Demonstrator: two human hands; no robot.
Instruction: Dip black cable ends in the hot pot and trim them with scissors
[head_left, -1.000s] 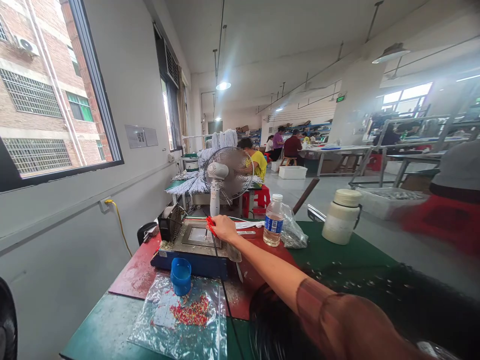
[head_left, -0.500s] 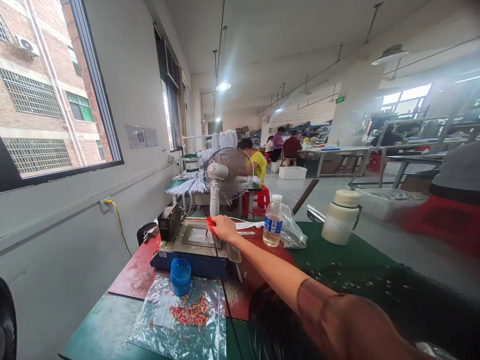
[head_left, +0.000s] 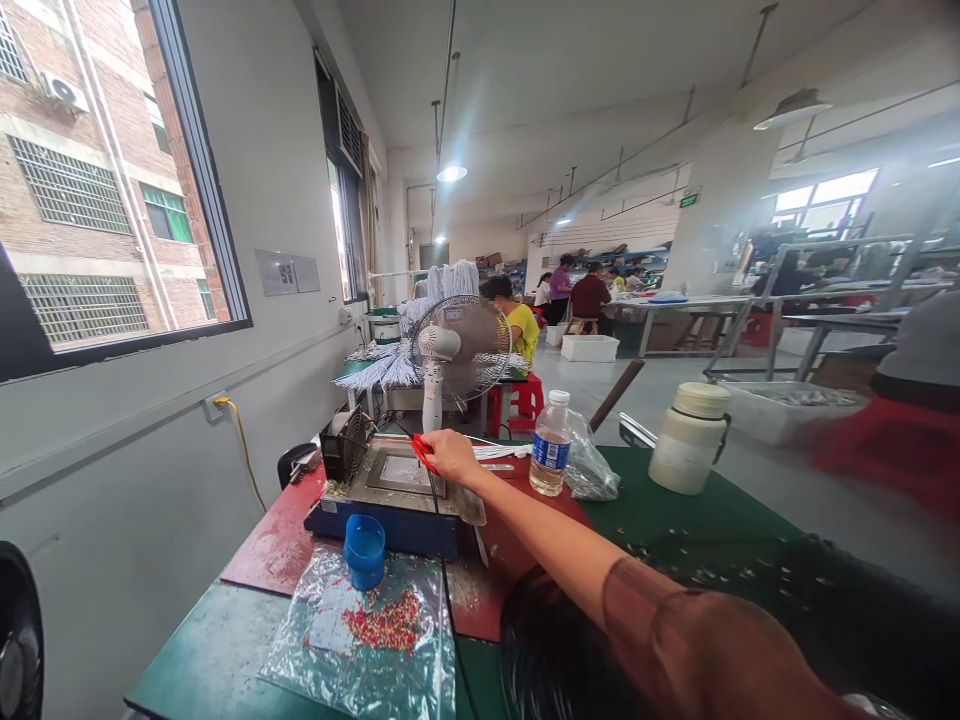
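Observation:
My right hand (head_left: 452, 457) reaches out over the heated-looking metal pan (head_left: 375, 487) of a blue-based machine (head_left: 390, 530). Its fingers are closed around a slim, forked red item (head_left: 424, 453), too small to name for certain. A black cable (head_left: 448, 590) runs from beside the fingers down past the machine's front to the lower edge. Close by, the pan's flat silvery surface (head_left: 401, 472) lies below the hand. A blue cup (head_left: 364, 553) stands on a clear plastic bag (head_left: 300, 680) strewn with red and yellow bits (head_left: 384, 622). My left hand is out of view.
A small black fan (head_left: 347, 447) sits at the machine's back left, a larger fan (head_left: 442, 345) behind it. To the right stand a water bottle (head_left: 551, 445), a crumpled bag (head_left: 595, 470) and a cream flask (head_left: 688, 440). Co-workers sit farther back.
The view has shifted slightly, so everything sits a little farther right. My right hand stays over the pan with the red item. A dark strand now shows at the hand's upper left.

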